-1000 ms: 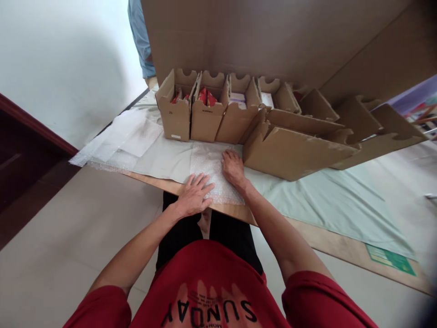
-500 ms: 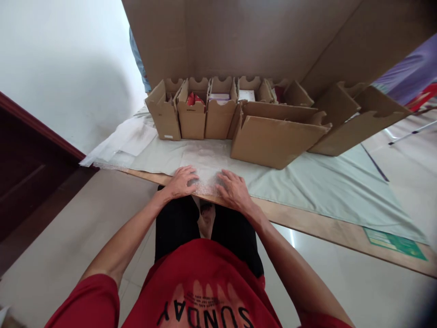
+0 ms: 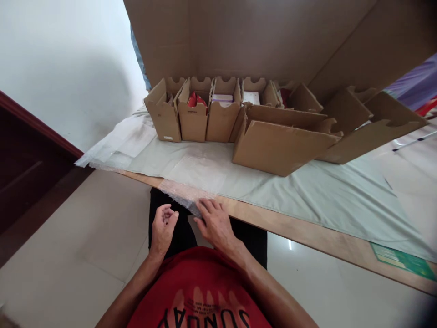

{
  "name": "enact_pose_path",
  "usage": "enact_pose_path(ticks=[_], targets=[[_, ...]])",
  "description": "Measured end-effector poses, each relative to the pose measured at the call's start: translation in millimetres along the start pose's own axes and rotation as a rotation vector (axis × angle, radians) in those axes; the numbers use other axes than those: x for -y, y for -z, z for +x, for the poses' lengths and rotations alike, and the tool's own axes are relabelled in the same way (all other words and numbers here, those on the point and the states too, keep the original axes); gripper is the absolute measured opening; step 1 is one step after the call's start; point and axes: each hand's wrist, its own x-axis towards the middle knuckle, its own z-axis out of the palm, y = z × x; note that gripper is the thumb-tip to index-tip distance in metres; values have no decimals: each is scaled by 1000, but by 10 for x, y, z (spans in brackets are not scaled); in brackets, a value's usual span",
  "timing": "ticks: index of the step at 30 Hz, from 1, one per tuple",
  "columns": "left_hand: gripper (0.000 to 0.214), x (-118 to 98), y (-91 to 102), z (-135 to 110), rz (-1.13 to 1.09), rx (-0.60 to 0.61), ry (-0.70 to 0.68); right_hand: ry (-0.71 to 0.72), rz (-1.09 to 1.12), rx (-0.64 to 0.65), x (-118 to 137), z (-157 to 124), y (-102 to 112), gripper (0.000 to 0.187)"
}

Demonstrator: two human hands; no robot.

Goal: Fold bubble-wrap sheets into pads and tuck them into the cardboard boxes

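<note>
A sheet of bubble wrap [image 3: 191, 182] lies on the pale green cloth [image 3: 307, 191] and hangs over the near edge of the wooden table [image 3: 307, 232]. My right hand [image 3: 215, 223] rests on the overhanging near edge of the wrap, fingers stretched over it. My left hand [image 3: 163, 228] hovers just left of it, off the table, palm turned up, fingers loosely curled and apart, holding nothing.
A row of small open cardboard boxes [image 3: 191, 114] with red and white packets stands at the back. A larger flat carton [image 3: 280, 141] lies to their right. A big cardboard sheet [image 3: 256, 36] rises behind. Another person's blue sleeve [image 3: 136, 50] shows at the back left.
Both hands drew back from the table top toward my body, pulling the bubble wrap over the near edge. My left hand came off the wrap and turned palm up.
</note>
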Motion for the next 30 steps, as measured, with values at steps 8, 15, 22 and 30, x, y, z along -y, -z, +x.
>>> enact_pose_path(ticks=[8,15,22,30], targets=[[46,-83,-153,140,-448,128,365,52,339,-53,-81,85,92,32],[25,-185,28,319,-262,11,185,-294,-167,-11,-1053,758,410,39],[24,-294,70,416,-131,-50,135,-341,-202,41,-1091,873,305,31],[53,-299,-29,543,-181,-12,139,-415,51,-100,-1116,-104,559,24]])
